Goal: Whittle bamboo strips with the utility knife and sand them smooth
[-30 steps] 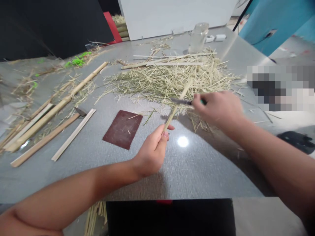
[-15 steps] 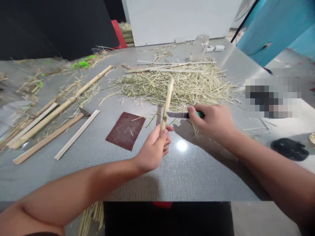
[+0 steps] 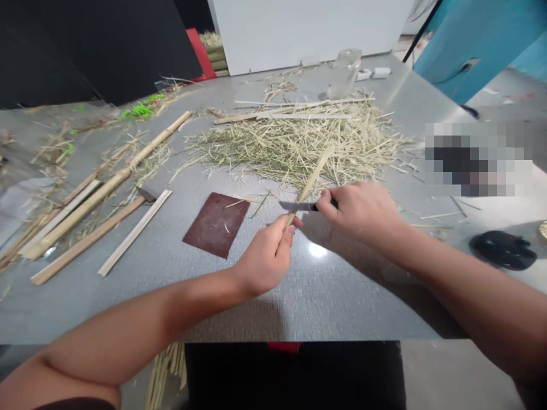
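My left hand (image 3: 268,254) is closed around the lower end of a pale bamboo strip (image 3: 313,177), which slants up and away to the right. My right hand (image 3: 358,209) grips the dark handle of a knife (image 3: 297,206), its blade lying across the strip just above my left fingers. Most of the handle is hidden in my fist. Behind the strip spreads a heap of thin shavings (image 3: 273,145). Left of my left hand, a dark red-brown sheet that looks like sandpaper (image 3: 217,226) lies flat with a few slivers on it.
On the left of the grey table (image 3: 342,319) lie a long bamboo pole (image 3: 117,181), a wooden-handled hammer (image 3: 92,239) and a pale flat stick (image 3: 134,232). A clear jar (image 3: 344,74) stands at the back. A black object (image 3: 499,249) rests at right, near a blurred patch.
The bamboo strip has tipped from nearly upright to slanting right. The knife in my right hand has shifted slightly left and down, its blade now crossing the strip.
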Motion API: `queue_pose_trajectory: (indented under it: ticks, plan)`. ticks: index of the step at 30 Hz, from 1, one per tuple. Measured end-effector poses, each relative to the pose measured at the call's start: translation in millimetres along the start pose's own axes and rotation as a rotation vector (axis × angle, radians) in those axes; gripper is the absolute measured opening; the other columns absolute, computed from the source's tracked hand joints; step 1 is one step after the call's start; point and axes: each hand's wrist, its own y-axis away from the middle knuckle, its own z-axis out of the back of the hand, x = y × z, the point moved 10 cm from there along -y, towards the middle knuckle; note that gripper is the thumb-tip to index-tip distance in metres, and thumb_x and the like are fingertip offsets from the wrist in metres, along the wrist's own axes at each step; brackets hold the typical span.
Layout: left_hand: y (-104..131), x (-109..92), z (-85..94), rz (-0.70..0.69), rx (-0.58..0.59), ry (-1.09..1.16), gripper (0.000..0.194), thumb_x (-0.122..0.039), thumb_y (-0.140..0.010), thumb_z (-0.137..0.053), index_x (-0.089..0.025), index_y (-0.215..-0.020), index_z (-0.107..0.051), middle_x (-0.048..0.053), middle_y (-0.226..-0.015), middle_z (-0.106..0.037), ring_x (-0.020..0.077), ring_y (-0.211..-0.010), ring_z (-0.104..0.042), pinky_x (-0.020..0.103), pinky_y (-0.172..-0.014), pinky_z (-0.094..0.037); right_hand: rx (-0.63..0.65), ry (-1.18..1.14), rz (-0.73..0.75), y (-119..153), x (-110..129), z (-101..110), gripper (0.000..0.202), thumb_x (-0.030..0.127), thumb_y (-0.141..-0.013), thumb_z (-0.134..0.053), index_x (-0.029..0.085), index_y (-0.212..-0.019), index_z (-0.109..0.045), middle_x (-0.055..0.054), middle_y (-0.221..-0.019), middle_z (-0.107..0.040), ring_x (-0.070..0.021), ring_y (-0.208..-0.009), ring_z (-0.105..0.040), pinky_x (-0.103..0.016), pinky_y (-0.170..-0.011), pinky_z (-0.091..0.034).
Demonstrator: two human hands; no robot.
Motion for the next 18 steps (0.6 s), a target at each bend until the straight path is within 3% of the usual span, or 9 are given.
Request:
queue_pose_trajectory:
  ticks: [2,5,7,10,12,15,18]
  plan:
    - [1,4,-2.1,0.02,0.03,0.01,0.027,-0.039,-0.13,-0.05,-0.021,-0.132,-0.071,-0.005,-0.078,-0.052,0.0152,-0.063,-0.044,0.032,-0.063,-0.034,-0.063,-0.035,-0.095,-13,-28,11,0.057,0.051,-0.113,-0.051,0.021,-0.065,-0.059,-0.008,-0.06,-0.049,-0.0148,-0.059,-0.025,-0.039,-0.07,-0.023]
    - [0,13,-5.6,0.062,0.055,0.131,0.032,-0.048,-0.13,-0.051,-0.022,-0.13,-0.071,-0.005,-0.081,-0.048,0.015,-0.064,-0.04,0.03,-0.061,-0.032,-0.287,-0.054,-0.23,-23,-71,42,0.063,0.055,-0.119,-0.043,0.021,-0.068,-0.053,-0.009,-0.063,-0.048,-0.0153,-0.063,-0.028,-0.04,-0.072,-0.023]
    - [-2,20,-6.2,0.102,0.034,0.267,0.033,-0.054,-0.128,-0.055,-0.024,-0.124,-0.067,-0.005,-0.084,-0.046,0.0141,-0.065,-0.035,0.028,-0.058,-0.028,-0.381,-0.068,-0.233,-23,-82,53,0.068,0.062,-0.123,-0.034,0.021,-0.072,-0.053,-0.01,-0.066,-0.049,-0.0165,-0.064,-0.03,-0.04,-0.073,-0.022]
    - [-5,23,-8.1,0.146,0.0,0.457,0.044,-0.067,-0.123,-0.062,-0.026,-0.11,-0.056,-0.006,-0.086,-0.043,0.0119,-0.064,-0.03,0.025,-0.056,-0.023,-0.361,-0.149,-0.143,-17,-69,47,0.074,0.073,-0.122,-0.034,0.022,-0.071,-0.05,-0.009,-0.064,-0.05,-0.0176,-0.062,-0.038,-0.04,-0.07,-0.023]
    - [-7,22,-7.3,0.148,-0.031,0.516,0.05,-0.07,-0.121,-0.066,-0.026,-0.104,-0.05,-0.006,-0.088,-0.043,0.0104,-0.065,-0.029,0.023,-0.056,-0.022,-0.291,-0.191,-0.058,-11,-48,34,0.071,0.071,-0.12,-0.036,0.023,-0.068,-0.045,-0.008,-0.061,-0.049,-0.0179,-0.06,-0.04,-0.039,-0.069,-0.024]
    - [-9,22,-2.3,0.142,-0.107,0.536,0.046,-0.062,-0.12,-0.071,-0.025,-0.102,-0.05,-0.004,-0.093,-0.046,0.0101,-0.068,-0.033,0.022,-0.057,-0.026,-0.22,-0.215,0.056,-1,-15,20,0.064,0.062,-0.119,-0.034,0.023,-0.068,-0.042,-0.008,-0.06,-0.051,-0.0177,-0.059,-0.042,-0.038,-0.069,-0.026]
    - [-10,26,-4.9,0.149,-0.107,0.562,0.037,-0.055,-0.122,-0.068,-0.025,-0.106,-0.053,-0.006,-0.087,-0.044,0.012,-0.067,-0.033,0.024,-0.058,-0.027,-0.19,-0.213,0.147,7,10,14,0.06,0.058,-0.118,-0.036,0.021,-0.071,-0.045,-0.008,-0.067,-0.06,-0.0165,-0.061,-0.043,-0.037,-0.07,-0.026]
